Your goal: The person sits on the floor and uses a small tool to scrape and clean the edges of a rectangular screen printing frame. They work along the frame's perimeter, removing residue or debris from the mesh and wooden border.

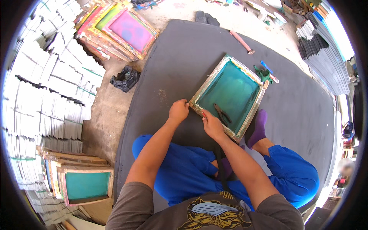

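A wooden screen-printing frame [242,133] with green mesh lies tilted on the dark padded surface in front of my crossed legs. My left hand [179,111] is closed at its near left corner, with the fingertips against the wood. My right hand [213,125] rests closed over the near edge of the frame. A small red thing [204,114] shows between its thumb and forefinger; its kind cannot be made out. Dark-handled pliers [222,114] lie on the mesh, just beyond my right hand.
Past the frame lie a hammer [242,42], a blue-handled tool [266,66] and a crumpled green piece [262,73]. Stacked printing frames [119,30] and a black plastic bag [125,78] sit to the left. More frames [87,185] lean near tall sheet stacks [46,99].
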Demonstrator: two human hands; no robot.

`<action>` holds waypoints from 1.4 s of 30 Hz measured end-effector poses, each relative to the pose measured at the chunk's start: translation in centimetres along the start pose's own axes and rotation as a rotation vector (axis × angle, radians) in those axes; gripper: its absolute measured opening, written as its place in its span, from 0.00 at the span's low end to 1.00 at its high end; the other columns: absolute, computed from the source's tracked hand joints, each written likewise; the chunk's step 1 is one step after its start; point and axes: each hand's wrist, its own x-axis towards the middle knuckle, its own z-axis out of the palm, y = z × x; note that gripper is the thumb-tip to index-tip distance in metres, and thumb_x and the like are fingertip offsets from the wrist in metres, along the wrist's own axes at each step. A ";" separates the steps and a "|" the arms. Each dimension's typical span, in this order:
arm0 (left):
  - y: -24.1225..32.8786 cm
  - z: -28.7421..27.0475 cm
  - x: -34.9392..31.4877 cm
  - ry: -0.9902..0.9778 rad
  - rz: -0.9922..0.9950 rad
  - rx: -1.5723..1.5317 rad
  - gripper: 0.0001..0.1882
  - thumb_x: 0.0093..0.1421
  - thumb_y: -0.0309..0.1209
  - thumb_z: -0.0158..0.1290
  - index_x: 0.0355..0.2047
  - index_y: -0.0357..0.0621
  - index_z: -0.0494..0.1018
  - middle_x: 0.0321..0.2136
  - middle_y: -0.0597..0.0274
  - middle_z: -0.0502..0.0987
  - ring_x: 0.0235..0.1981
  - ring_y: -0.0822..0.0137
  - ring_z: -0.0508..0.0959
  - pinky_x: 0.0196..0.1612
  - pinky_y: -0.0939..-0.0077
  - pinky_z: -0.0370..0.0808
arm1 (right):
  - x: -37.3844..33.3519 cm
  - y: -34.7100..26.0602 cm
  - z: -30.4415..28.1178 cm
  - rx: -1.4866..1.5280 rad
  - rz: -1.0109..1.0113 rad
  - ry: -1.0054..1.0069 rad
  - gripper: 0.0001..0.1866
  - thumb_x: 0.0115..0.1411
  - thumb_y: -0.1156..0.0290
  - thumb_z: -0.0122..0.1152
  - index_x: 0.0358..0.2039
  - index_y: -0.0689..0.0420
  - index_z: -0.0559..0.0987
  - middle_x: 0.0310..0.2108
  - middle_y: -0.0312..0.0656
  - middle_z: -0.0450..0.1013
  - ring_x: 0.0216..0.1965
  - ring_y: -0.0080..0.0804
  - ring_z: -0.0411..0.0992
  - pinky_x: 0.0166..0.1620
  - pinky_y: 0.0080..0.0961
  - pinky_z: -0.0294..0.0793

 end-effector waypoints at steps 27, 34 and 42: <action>-2.8 -4.4 4.8 -0.245 -0.216 -0.247 0.14 0.65 0.33 0.58 0.44 0.38 0.85 0.37 0.40 0.85 0.41 0.45 0.86 0.48 0.57 0.80 | 3.5 -3.8 -0.5 -0.369 -0.011 -0.230 0.26 0.69 0.67 0.56 0.67 0.44 0.74 0.37 0.54 0.81 0.32 0.55 0.82 0.35 0.53 0.83; -2.2 -2.5 3.2 -0.409 -0.298 -0.309 0.18 0.63 0.26 0.55 0.52 0.42 0.84 0.45 0.47 0.86 0.51 0.51 0.85 0.57 0.62 0.78 | 4.1 -6.9 0.3 -0.536 0.078 -0.284 0.26 0.66 0.69 0.58 0.65 0.48 0.76 0.31 0.53 0.80 0.29 0.55 0.81 0.33 0.50 0.82; -1.6 -0.5 1.1 -0.277 -0.309 -0.359 0.20 0.63 0.24 0.52 0.55 0.43 0.82 0.44 0.49 0.87 0.50 0.51 0.86 0.56 0.63 0.78 | 3.1 -3.6 1.3 -0.386 0.067 -0.282 0.33 0.64 0.68 0.58 0.71 0.46 0.70 0.34 0.58 0.80 0.32 0.58 0.82 0.37 0.53 0.84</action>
